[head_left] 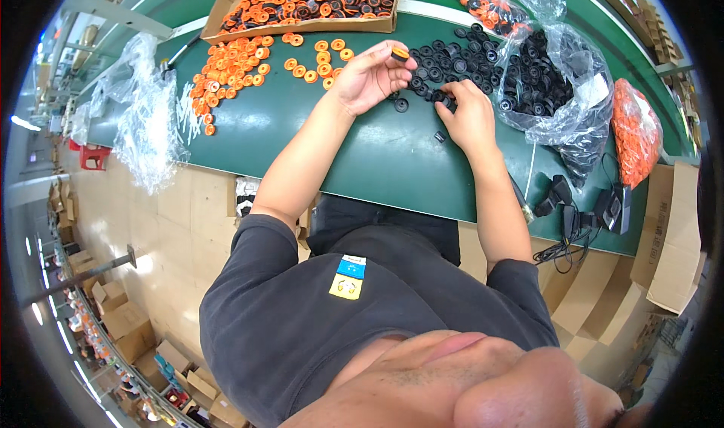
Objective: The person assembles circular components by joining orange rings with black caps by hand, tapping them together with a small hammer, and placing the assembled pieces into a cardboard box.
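Note:
My left hand point(369, 79) is raised over the green table, pinching a small round part point(400, 54) with an orange face and a black rim. To its right, my right hand point(469, 116) reaches to the near edge of a heap of black round parts point(452, 62), fingers curled on a black round part point(439, 96) there. One black round part point(402, 105) lies apart, below my left fingertips. Nearer to me sits a small black piece point(440, 136). Loose orange round parts point(234, 66) are spread left of my left hand.
A cardboard tray point(302, 28) of orange-and-black parts stands at the back. Plastic bags of black parts point(535, 77) and orange parts point(636, 130) are at right, near a black adapter point(615, 208) with cables. Crumpled clear plastic point(147, 115) hangs over the left edge beside white sticks point(188, 111).

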Action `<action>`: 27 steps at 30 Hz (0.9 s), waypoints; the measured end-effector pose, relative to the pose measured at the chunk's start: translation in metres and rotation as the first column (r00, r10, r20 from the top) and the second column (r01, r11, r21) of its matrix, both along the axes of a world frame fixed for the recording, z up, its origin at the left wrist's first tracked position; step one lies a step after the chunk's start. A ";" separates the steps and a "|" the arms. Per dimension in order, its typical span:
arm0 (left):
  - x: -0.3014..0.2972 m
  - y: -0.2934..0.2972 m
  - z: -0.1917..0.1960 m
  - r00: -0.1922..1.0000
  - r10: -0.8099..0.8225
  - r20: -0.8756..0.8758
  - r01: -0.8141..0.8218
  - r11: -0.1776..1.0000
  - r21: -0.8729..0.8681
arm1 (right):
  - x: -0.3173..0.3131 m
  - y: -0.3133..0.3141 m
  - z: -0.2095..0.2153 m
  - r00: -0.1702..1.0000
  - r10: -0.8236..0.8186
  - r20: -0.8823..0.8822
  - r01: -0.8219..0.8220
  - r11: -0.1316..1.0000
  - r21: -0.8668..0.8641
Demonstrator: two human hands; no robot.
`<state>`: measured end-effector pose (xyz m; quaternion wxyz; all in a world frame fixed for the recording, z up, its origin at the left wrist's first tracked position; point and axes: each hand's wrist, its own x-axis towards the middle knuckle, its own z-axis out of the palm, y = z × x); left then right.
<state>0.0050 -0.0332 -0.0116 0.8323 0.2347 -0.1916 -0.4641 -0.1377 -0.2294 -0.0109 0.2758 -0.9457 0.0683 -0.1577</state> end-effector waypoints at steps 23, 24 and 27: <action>0.022 0.036 0.015 0.031 -0.725 0.688 -0.969 0.146 0.198 | 0.005 0.001 -0.007 0.997 -0.012 0.080 0.013 1.000 -0.016; 0.018 0.034 0.018 -0.025 -0.718 0.696 -0.971 0.182 0.153 | 0.003 -0.001 -0.007 0.993 0.000 0.114 -0.002 1.000 0.018; 0.004 0.025 0.022 -0.101 -0.663 0.742 -0.972 0.226 0.069 | 0.002 -0.003 0.000 0.992 -0.001 0.129 -0.008 0.997 0.073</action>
